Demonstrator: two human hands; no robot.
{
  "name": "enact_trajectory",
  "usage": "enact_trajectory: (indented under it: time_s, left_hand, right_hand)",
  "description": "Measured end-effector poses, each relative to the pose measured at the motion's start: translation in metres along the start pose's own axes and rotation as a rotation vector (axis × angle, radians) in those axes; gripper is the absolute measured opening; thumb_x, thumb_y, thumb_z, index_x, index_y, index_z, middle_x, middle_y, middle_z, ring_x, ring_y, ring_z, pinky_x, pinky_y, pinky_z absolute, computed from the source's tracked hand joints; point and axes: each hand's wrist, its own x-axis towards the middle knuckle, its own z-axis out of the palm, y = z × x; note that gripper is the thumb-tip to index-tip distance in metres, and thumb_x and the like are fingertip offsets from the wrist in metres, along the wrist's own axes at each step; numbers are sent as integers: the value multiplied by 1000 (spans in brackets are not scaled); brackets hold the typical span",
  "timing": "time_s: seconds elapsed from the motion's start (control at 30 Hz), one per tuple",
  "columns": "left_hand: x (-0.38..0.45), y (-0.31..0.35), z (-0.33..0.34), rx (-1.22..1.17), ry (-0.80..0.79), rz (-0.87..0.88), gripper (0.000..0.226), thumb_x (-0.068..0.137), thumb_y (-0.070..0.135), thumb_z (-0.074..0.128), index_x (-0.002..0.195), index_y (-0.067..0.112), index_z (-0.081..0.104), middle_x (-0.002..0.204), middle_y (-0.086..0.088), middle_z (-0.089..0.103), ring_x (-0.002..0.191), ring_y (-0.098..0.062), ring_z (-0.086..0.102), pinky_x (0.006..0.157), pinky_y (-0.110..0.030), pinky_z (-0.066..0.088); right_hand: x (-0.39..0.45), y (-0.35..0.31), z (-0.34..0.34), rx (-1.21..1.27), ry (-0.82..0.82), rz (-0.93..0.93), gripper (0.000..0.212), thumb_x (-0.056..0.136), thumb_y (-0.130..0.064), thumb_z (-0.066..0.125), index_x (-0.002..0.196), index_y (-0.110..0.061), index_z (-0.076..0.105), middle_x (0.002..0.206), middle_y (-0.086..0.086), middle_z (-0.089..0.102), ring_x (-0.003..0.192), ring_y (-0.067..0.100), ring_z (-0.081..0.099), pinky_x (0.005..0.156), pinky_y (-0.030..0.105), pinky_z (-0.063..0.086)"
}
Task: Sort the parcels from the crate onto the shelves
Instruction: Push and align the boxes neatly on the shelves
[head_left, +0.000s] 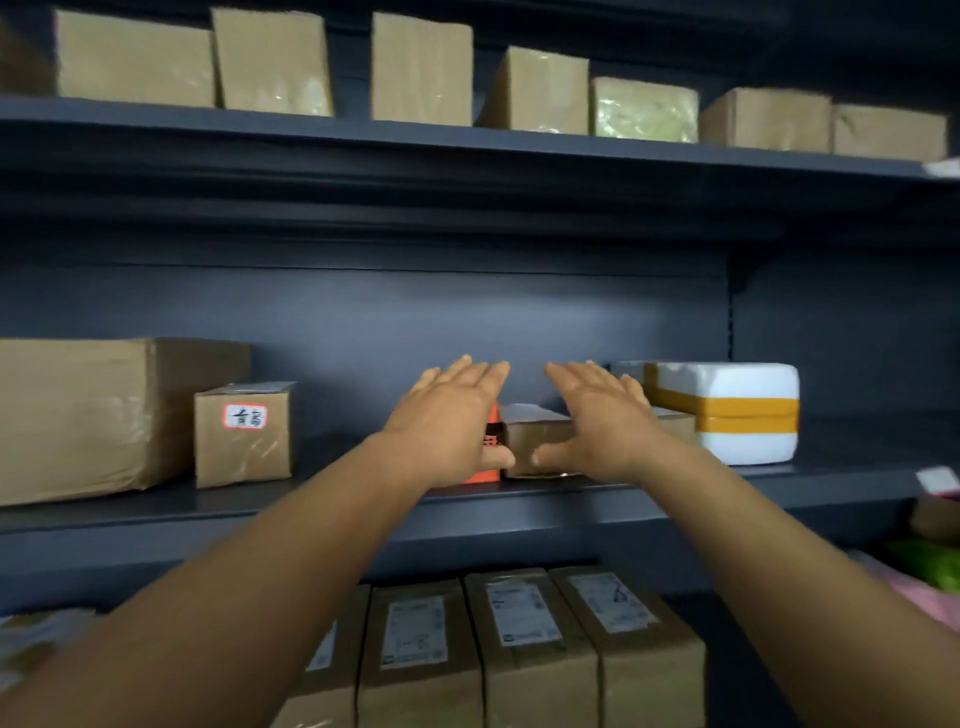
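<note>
So on the far left of the middle shelf (779, 499) there's a big brown carton (78, 421), and just beside it on its right a smaller cardboard box (243, 436) with a white sticker outlined in red on its front. Then there's a gap of bare shelf before you get to the hands.

Left hand (447, 415) is reaching in with fingers straight and spread, palm down, thumb tucked low toward the middle. It's over an orange box (485, 452), which mostly hides behind it, so only a strip of orange shows at the hand's right edge. Can't tell if the palm actually touches it.

Right next to that, touching or nearly so, sits a small brown parcel (535, 436) near the shelf's front edge, between the two hands. Both thumbs point in at its front face, and they look like they're on it or just shy of it, hard to say.

Right hand (602, 415) mirrors the left, fingers flat and stretched out, not curled around anything. Behind it there's another small cardboard parcel (675, 423) peeking out, and just past that a white foam box (737, 410) with yellow tape wrapped around it.

Above, the top shelf (467, 140) holds a row of taped brown boxes (421, 67). Below, there's a row of upright labelled cartons (524, 649) packed side by side.
</note>
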Motion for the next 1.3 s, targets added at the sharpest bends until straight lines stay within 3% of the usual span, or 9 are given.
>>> enact_trajectory:
  time_s: [0.2, 0.33, 0.47, 0.63, 0.87, 1.0, 1.1, 1.2, 1.3]
  left_hand:
    - [40, 45, 28, 86, -73, 85, 81, 90, 48, 58, 153, 25, 12, 158, -2, 22, 148, -21, 12, 116, -46, 12]
    - [53, 53, 37, 179, -85, 68, 69, 92, 40, 56, 150, 26, 22, 145, -2, 43, 135, -24, 39, 110, -47, 22]
    - [56, 45, 41, 209, -67, 56, 60, 90, 38, 57, 144, 29, 34, 138, 1, 50, 127, -23, 46, 104, -42, 30]
    - [59, 45, 43, 191, -68, 60, 51, 89, 38, 59, 137, 31, 42, 133, 2, 51, 123, -22, 47, 101, -44, 32]
    - [55, 35, 42, 170, -80, 56, 52, 91, 34, 58, 140, 28, 41, 134, 1, 51, 122, -22, 48, 104, -41, 30]
    - [53, 27, 42, 131, -77, 14, 46, 92, 37, 56, 135, 26, 47, 128, -1, 56, 117, -22, 52, 103, -38, 31]
    - [53, 26, 42, 109, -91, -21, 47, 91, 41, 56, 136, 26, 47, 130, 0, 55, 120, -22, 51, 110, -41, 26]
    - [54, 37, 41, 86, -69, -25, 58, 92, 40, 56, 144, 24, 36, 142, -1, 45, 133, -21, 40, 115, -41, 15]
    - [58, 59, 42, 19, -34, 27, 70, 92, 38, 58, 150, 21, 24, 152, -2, 33, 142, -20, 27, 116, -38, 13]
  right_hand:
    - [-6, 93, -12, -99, -9, 177, 105, 75, -51, 72, 153, -27, 7, 161, 0, 4, 148, 25, -6, 117, 48, 2]
    - [-7, 144, -20, -162, -46, 307, 112, 73, -54, 73, 153, -35, -2, 161, 2, -8, 146, 32, -16, 116, 53, -1]
    - [-4, 173, -25, -168, -56, 324, 114, 73, -45, 77, 153, -36, -4, 161, -2, 3, 147, 31, -3, 116, 52, 8]
    - [3, 180, -27, -129, 31, 283, 89, 76, -39, 77, 147, -40, 24, 145, -1, 27, 134, 31, 25, 109, 45, 25]
    - [13, 174, -32, -67, 34, 229, 67, 80, -36, 74, 139, -39, 40, 136, -1, 34, 127, 31, 30, 105, 45, 36]
    - [21, 157, -37, -125, 45, 162, 65, 84, -39, 69, 142, -38, 40, 141, -2, 35, 128, 29, 29, 106, 43, 34]
    - [24, 158, -38, -123, 31, 214, 70, 82, -50, 66, 144, -33, 37, 142, 3, 35, 129, 31, 29, 108, 44, 32]
    - [19, 174, -34, -23, 19, 314, 70, 78, -62, 60, 140, -38, 40, 140, 6, 35, 130, 34, 29, 108, 45, 30]
    - [10, 182, -24, 161, 66, 401, 66, 79, -57, 65, 139, -40, 40, 141, 7, 27, 131, 37, 28, 110, 46, 30]
